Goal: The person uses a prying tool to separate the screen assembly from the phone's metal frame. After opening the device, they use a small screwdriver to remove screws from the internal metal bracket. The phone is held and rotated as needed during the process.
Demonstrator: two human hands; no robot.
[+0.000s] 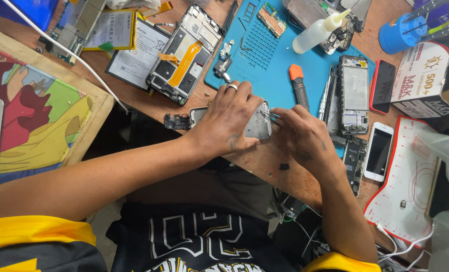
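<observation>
At the far left a wooden board with a bright cartoon picture [38, 116] leans by the edge of the wooden table [265, 161], with a white cable [68, 53] running across its corner. Next come two flat phone batteries [126, 43] and an opened phone shell with an orange ribbon strip [184, 53] lying face up, half on the blue work mat [265, 55].

The left hand [227, 123], a ring on one finger, lies spread over a bare silver phone frame [259, 126] at the table's near edge, pressing it flat with fingers curved over its top. Only the frame's right end and a bit of its left end show from under the hand. The right hand [305, 136] is closed in a narrow pinch on thin metal tweezers [271, 115], whose tip touches the frame's right edge.

The step in hand looks like picking at or seating a tiny part on the frame. I judge the next move needs the left hand firm and a small, steady motion of the tweezer tip, since a slip could flick the part away.

Farther right lie an orange-and-black prying tool [299, 85], a white squeeze bottle [317, 31], a stripped phone body [354, 93], a white phone [378, 151], a blue pot of tools [403, 31] and a cardboard box [423, 75]
</observation>
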